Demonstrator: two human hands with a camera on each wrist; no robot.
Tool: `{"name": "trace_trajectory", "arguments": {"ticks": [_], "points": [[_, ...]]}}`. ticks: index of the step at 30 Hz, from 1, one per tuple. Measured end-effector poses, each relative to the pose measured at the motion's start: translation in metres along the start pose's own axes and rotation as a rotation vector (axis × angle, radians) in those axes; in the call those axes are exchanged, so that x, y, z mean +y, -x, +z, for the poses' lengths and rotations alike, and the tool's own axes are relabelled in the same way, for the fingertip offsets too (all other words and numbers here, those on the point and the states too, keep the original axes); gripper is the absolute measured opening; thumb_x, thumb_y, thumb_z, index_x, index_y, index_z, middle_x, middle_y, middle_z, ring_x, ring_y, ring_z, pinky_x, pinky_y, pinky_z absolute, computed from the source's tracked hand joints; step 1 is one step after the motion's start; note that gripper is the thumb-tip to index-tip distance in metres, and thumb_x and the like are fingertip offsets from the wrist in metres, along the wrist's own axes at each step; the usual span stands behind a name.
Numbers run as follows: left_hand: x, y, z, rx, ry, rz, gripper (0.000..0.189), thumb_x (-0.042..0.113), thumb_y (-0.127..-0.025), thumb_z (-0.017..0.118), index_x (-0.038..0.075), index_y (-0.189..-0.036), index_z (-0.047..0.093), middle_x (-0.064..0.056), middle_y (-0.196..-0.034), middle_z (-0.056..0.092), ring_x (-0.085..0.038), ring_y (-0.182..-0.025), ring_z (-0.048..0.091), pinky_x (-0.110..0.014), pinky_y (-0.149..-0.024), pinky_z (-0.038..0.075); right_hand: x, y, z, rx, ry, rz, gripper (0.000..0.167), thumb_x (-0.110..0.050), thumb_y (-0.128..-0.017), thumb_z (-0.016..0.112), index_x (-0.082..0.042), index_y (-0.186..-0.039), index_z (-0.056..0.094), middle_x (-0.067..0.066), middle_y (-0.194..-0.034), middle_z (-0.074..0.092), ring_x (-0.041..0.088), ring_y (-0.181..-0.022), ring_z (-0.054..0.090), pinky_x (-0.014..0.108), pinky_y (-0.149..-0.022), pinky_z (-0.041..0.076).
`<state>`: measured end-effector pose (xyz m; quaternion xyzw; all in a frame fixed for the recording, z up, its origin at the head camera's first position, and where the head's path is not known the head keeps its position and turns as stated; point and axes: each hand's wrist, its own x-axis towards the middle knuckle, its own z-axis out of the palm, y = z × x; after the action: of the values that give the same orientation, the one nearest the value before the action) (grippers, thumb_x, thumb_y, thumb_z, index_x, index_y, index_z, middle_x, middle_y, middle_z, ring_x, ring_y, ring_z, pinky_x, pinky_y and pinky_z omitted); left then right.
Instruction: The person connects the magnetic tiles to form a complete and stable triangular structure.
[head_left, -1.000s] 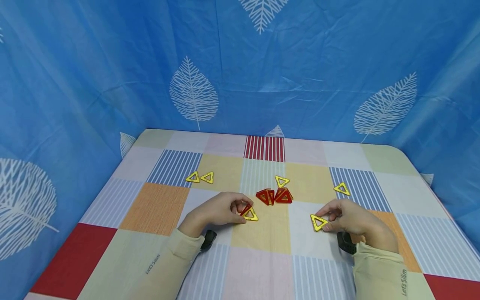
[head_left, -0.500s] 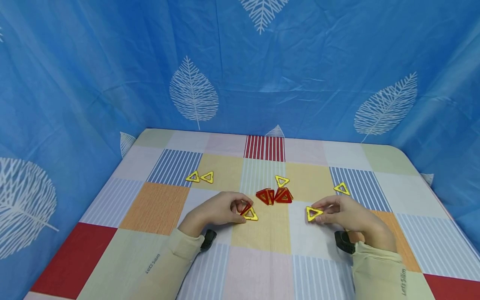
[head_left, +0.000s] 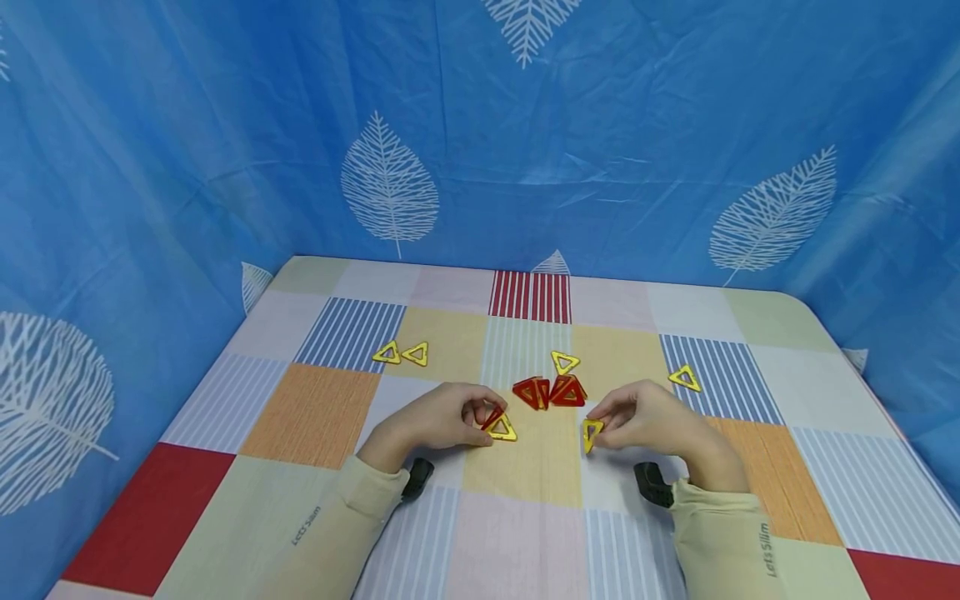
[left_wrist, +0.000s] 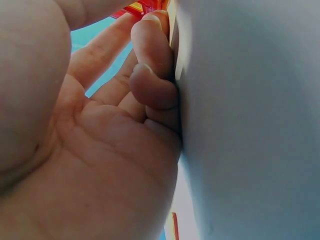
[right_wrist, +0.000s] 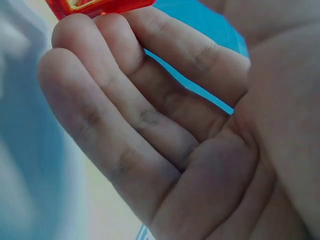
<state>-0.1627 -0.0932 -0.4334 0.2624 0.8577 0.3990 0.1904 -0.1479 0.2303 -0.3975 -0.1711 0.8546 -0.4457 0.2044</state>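
My left hand [head_left: 450, 417] pinches a red triangular magnetic tile [head_left: 491, 418], which leans up from the edge of a yellow triangular tile [head_left: 504, 437] on the table. In the left wrist view its fingers [left_wrist: 152, 45] are curled, with red plastic at the tips. To the right, my right hand [head_left: 660, 421] pinches another yellow triangular tile [head_left: 587, 433], held up on edge between thumb and fingertips. Red plastic [right_wrist: 115, 6] shows at those fingertips in the right wrist view. Beyond both hands stand two red folded triangle shapes [head_left: 527, 392], side by side.
A loose yellow triangle [head_left: 556, 360] lies just behind the red shapes. Two more yellow triangles [head_left: 386, 362] lie at the back left, and a single yellow triangle [head_left: 677, 372] at the back right. A blue leaf-patterned curtain [head_left: 600, 150] surrounds the patchwork-covered table [head_left: 517, 542].
My right hand has moved left with its yellow tile and turned the tile from facing up to nearly edge-on. The left hand keeps its place and its grip.
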Motion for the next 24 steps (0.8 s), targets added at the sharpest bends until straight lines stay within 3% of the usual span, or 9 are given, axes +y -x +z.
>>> {"name": "trace_trajectory", "arguments": {"ticks": [10,19,24], "points": [[0.001,0.0,-0.001,-0.004,0.008,-0.006,0.041,0.01,-0.085,0.082,0.014,-0.124,0.069,-0.001,-0.086,0.059,-0.011,-0.072,0.052,-0.027,-0.065,0.047,-0.007,-0.015,0.023,-0.042,0.021,-0.006,0.022,0.001,-0.072,0.081,0.001,-0.092,0.075,0.003,-0.079,0.07,0.02,-0.072,0.065,0.029,-0.062,0.053],[0.001,0.0,-0.001,-0.003,-0.003,-0.012,0.041,0.012,-0.085,0.083,0.015,-0.124,0.069,0.0,-0.086,0.059,-0.011,-0.071,0.053,-0.027,-0.065,0.047,-0.006,-0.024,0.032,-0.005,0.056,-0.125,0.021,-0.006,-0.076,0.085,-0.006,-0.096,0.077,0.002,-0.093,0.071,0.019,-0.082,0.068,0.029,-0.073,0.056],[0.001,0.0,-0.001,-0.003,-0.004,-0.004,0.041,0.011,-0.085,0.083,0.013,-0.123,0.069,0.0,-0.085,0.059,-0.011,-0.071,0.053,-0.027,-0.064,0.047,-0.008,-0.03,0.04,0.016,0.028,-0.17,0.022,-0.008,-0.077,0.086,-0.005,-0.097,0.078,0.001,-0.09,0.072,0.019,-0.082,0.068,0.029,-0.074,0.056]]}}
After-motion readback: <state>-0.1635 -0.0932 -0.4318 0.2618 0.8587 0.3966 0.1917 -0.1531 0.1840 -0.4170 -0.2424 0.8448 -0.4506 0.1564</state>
